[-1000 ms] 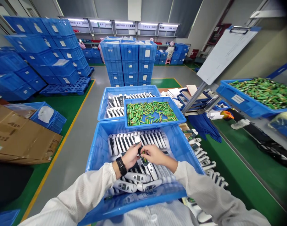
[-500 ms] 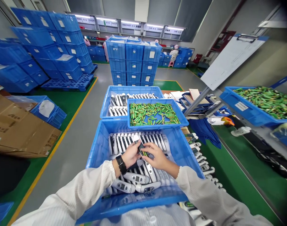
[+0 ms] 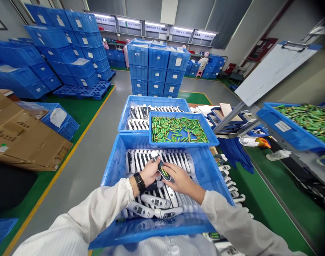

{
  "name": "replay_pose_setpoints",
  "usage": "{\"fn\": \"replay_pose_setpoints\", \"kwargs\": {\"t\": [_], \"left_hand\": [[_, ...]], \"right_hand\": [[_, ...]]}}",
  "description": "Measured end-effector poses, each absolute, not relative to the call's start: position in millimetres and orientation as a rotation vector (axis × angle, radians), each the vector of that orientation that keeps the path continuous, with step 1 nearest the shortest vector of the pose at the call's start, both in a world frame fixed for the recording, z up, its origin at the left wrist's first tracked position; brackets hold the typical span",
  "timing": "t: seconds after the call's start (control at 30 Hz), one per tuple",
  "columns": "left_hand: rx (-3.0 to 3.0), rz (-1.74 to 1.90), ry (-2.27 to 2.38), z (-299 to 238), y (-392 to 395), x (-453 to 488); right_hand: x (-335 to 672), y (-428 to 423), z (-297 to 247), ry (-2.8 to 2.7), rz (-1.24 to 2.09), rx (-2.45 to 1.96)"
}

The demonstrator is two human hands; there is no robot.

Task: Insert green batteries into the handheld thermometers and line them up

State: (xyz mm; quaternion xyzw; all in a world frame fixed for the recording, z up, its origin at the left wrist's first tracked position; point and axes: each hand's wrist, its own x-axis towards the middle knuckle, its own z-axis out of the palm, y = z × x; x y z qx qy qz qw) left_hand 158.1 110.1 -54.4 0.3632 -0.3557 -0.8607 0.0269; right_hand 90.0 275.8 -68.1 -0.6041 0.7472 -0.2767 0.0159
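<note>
My left hand (image 3: 150,172) is closed around the upper part of a white and dark handheld thermometer (image 3: 164,173), tilted over the large blue bin (image 3: 110,161). Green batteries show in its open back. The fingers of my right hand (image 3: 180,178) are closed about its lower end, thumb underneath. Below my hands several more thermometers (image 3: 155,201) lie loosely, small screens and buttons facing up. Behind them a row of thermometers (image 3: 175,156) stands packed side by side in the bin. A shallow blue tray (image 3: 183,144) of green batteries (image 3: 162,126) rests across the bin's far edge.
Another blue bin (image 3: 122,119) of thermometers adjoins the far side. More thermometers (image 3: 233,188) line the right. A clipboard (image 3: 274,74) on a post and a battery crate (image 3: 271,121) stand right. Cardboard boxes (image 3: 26,138) are left; stacked blue crates (image 3: 157,67) stand ahead.
The thermometer has turned in my hands, so more of its open battery side shows. My right fingers have shifted along it. The view has swung slightly left.
</note>
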Motion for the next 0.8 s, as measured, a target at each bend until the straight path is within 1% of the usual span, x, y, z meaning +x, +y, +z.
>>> {"fn": "replay_pose_setpoints", "kwargs": {"t": [0.17, 0.5, 0.8], "left_hand": [[1.155, -2.641, -1.136, -58, 106, 157], [1.091, -2.620, -1.142, -48, 100, 153], [1.129, -2.575, -1.183, -55, 98, 155]], "right_hand": [[94, 273, -67, 2.341, -0.691, -1.850], [95, 271, -84, 2.366, -0.888, -1.965], [100, 261, -86, 2.325, -0.986, -1.839]]}}
